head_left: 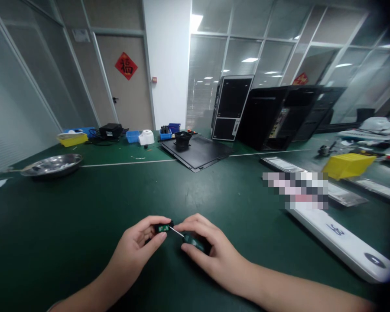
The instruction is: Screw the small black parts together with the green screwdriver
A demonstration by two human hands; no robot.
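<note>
The left hand (139, 240) and right hand (209, 242) are bare, with slim fingers (155, 245) and smooth forearms (286, 286) uncovered. A thin greyish edge (56, 304) shows by the left one, too small to tell whether cuff or band.

Lit from above; reflects as bright rectangles (249, 60) in glass panels (208, 56); gleams faintly on green tabletop (201, 195). Stretches toward edges; blurs at right, seemingly out of focus; blackens right corners; pixelates one patch (299, 190).
</note>
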